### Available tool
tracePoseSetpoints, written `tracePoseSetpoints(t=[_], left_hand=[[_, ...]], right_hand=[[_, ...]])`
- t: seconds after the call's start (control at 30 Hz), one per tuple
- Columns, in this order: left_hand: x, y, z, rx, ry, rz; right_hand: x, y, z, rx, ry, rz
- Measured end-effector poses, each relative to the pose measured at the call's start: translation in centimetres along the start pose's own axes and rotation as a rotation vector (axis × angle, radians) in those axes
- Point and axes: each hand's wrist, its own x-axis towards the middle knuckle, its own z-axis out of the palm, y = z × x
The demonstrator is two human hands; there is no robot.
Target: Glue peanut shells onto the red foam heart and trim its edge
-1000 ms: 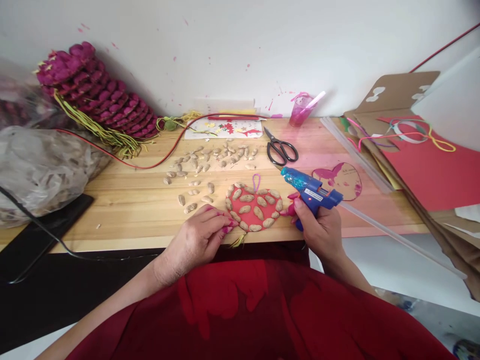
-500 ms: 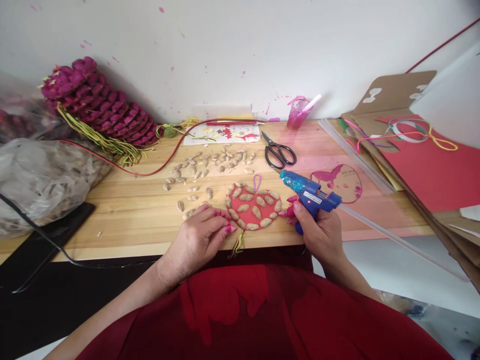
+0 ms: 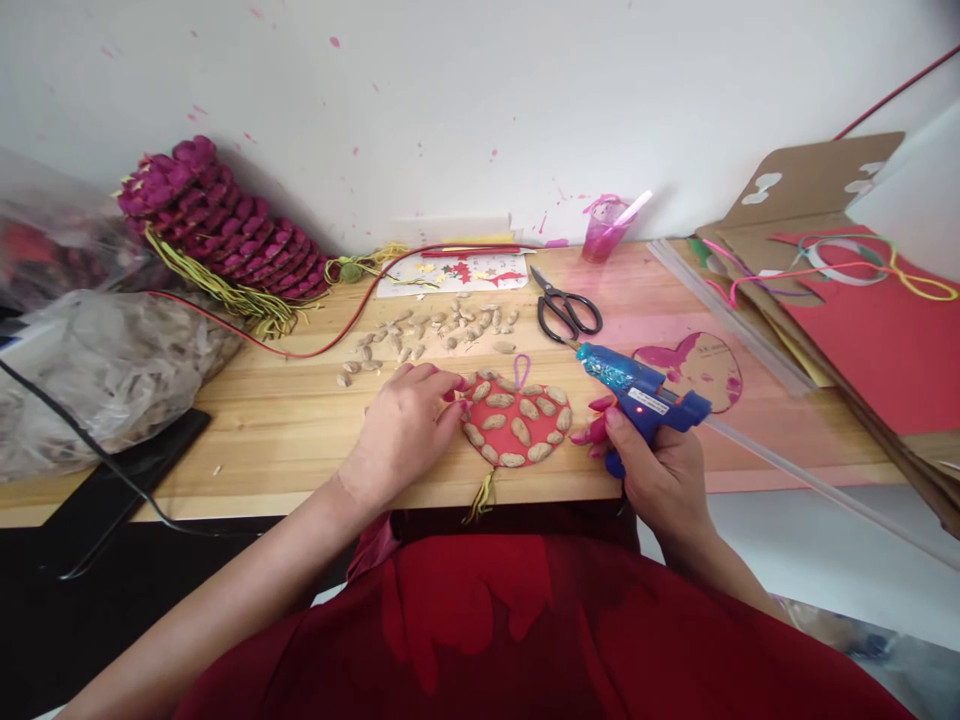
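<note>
Wooden boards are making up the table (image 3: 285,425) I am looking down on, and clutter is ringing the work. Loose peanuts (image 3: 427,330) are lying scattered just behind the left hand (image 3: 401,430), and black scissors (image 3: 570,312) are resting beyond the nozzle of the glue gun (image 3: 637,392). A pink cup (image 3: 604,228) is standing by the wall. A purple stack of craft pieces (image 3: 225,225) is leaning at the far left above a plastic bag (image 3: 105,370), with a red cable (image 3: 337,335) curving past the two. Cardboard (image 3: 810,180) and a red paper sheet (image 3: 877,350) are piling up on the right. Nothing is blocking my view of the red heart (image 3: 516,422).

It is lying flat near the front edge of the table, between the two hands. Peanuts are lining its outline and filling its middle, a purple loop is sticking out at its top and a yellow tassel is hanging over the table edge.

I am seeing the left hand lying palm down with bent fingers, its fingertips touching the heart's upper left edge; I cannot tell whether they are pinching anything. The right hand (image 3: 656,470) is gripping the blue glue gun by its handle, the nozzle pointing up and left, just beside the heart's right edge and clear of it. A clear glue stick (image 3: 810,480) is trailing from the gun's back.
</note>
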Motion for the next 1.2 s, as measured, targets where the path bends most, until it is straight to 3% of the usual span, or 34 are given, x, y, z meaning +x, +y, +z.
tracePoseSetpoints(t=[0.23,0.9,1.07,1.2], left_hand=[[1.7,0.9,0.9,0.061,-0.115,-0.045],[1.9,0.9,1.1,0.082,-0.097,-0.05],[2.4,1.8,1.1,-0.011,-0.053,0.078],[3.4,3.7,1.6,0.023,-0.159,0.274]], right_hand=[[-0.1,0.3,-0.2,-0.029,-0.009,0.008],[0.1,-0.3,0.0,-0.072,-0.017,-0.018],[0.0,0.3,0.0,-0.065,-0.022,-0.017],[0.0,0.3,0.0,-0.063,-0.025,0.007]])
